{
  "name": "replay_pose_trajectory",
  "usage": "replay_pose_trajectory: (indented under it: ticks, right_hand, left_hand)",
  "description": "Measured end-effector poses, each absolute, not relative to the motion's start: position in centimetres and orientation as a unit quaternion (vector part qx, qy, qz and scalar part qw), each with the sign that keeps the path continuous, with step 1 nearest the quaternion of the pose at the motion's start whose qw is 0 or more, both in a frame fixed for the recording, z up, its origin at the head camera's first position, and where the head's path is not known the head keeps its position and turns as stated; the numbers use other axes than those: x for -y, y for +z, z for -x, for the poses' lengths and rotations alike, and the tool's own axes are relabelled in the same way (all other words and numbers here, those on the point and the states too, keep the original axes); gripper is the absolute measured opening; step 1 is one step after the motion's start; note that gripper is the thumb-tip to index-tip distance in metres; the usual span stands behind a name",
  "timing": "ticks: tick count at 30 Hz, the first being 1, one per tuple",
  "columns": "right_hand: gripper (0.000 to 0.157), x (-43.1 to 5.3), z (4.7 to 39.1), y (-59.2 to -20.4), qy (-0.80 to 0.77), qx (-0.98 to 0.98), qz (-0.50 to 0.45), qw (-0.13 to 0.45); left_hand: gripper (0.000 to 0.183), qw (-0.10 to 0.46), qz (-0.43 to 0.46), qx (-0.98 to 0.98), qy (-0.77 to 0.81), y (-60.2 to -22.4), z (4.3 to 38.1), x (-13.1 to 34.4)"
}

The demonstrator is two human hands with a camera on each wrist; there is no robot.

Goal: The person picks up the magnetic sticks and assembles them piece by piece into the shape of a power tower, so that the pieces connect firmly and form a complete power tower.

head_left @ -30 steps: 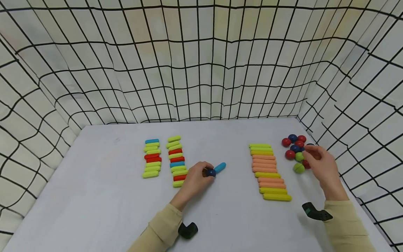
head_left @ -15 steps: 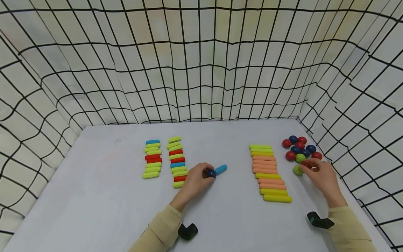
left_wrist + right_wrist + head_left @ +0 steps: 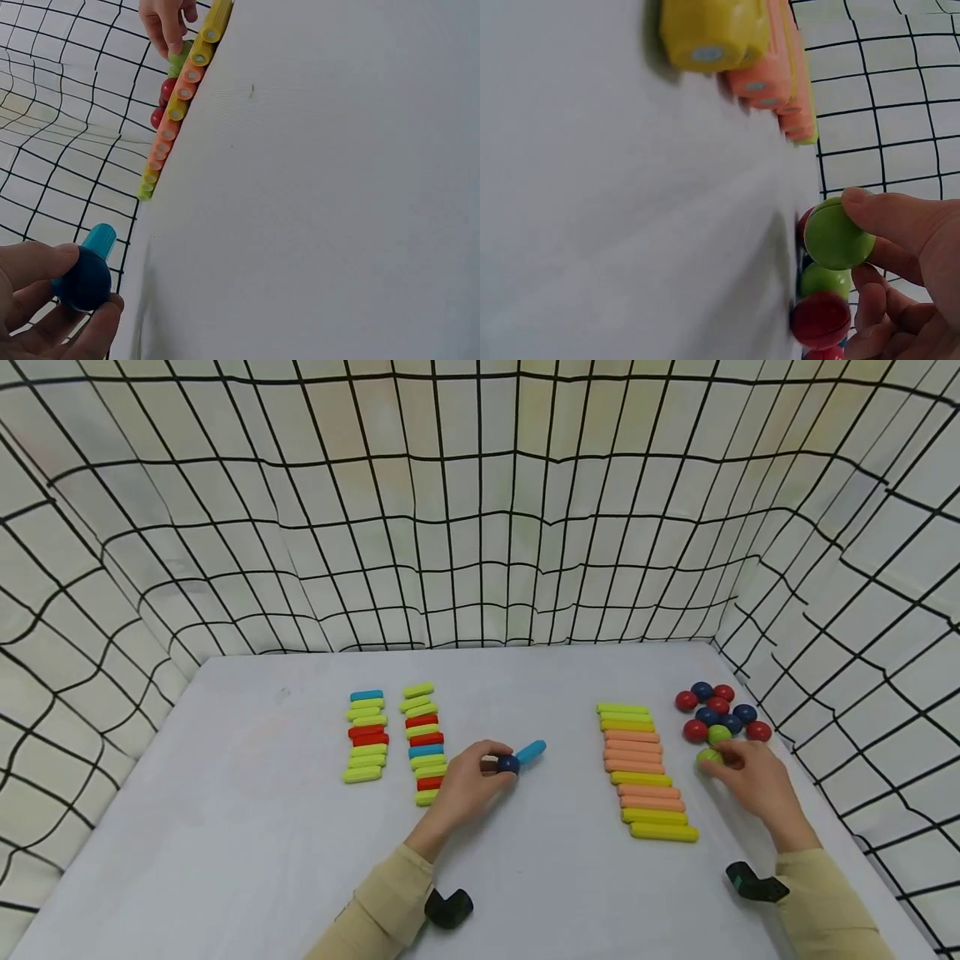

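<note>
In the head view my left hand (image 3: 468, 787) holds a dark blue ball (image 3: 508, 764) between thumb and fingers at mid-table. A light blue stick (image 3: 532, 752) projects from the ball's far side, pointing away to the right. The left wrist view shows the stick (image 3: 100, 238) against the ball (image 3: 82, 281), under the thumb. On the right, my right hand (image 3: 763, 789) pinches a lime green ball (image 3: 707, 757) at the near end of a ball cluster. Close up, the right wrist view has thumb and fingertips on this green ball (image 3: 836, 236).
Red, dark blue and green balls (image 3: 707, 716) cluster at the right edge. A column of yellow, lime and orange sticks (image 3: 633, 757) lies between the hands. Two columns of shorter sticks (image 3: 366, 739) lie left. Black-lined mesh walls (image 3: 510, 527) surround the white table (image 3: 225, 827).
My right hand has moved down and left from over the ball cluster to the nearest green ball and pinches it. My left hand stays put with the dark blue ball.
</note>
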State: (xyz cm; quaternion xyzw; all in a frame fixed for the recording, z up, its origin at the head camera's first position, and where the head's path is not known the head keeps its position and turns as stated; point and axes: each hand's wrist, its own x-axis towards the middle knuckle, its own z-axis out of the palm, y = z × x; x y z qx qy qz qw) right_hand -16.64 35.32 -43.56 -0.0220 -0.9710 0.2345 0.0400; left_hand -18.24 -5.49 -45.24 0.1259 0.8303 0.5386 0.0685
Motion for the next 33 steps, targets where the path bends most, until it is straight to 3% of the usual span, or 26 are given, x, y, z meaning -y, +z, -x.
replay_pose_trajectory:
  ticks: [7, 14, 22, 33]
  right_hand:
    - [0.058, -31.9, 17.1, -41.3, 0.304, 0.952, 0.019, 0.032]
    - [0.064, -27.6, 17.8, -40.0, 0.446, 0.894, -0.012, -0.051]
    - [0.053, -23.4, 18.6, -41.0, 0.526, 0.839, -0.081, -0.116]
    - [0.048, -21.8, 18.8, -41.5, 0.517, 0.842, -0.088, -0.126]
  left_hand:
    - [0.031, 0.095, -0.113, -0.804, 0.576, -44.6, 18.3, 5.5]
    - [0.033, 0.123, -0.127, -0.775, 0.607, -44.3, 18.3, 5.6]
    - [0.034, 0.147, -0.151, -0.747, 0.631, -44.4, 18.3, 5.5]
    - [0.034, 0.152, -0.16, -0.738, 0.638, -44.2, 18.3, 5.7]
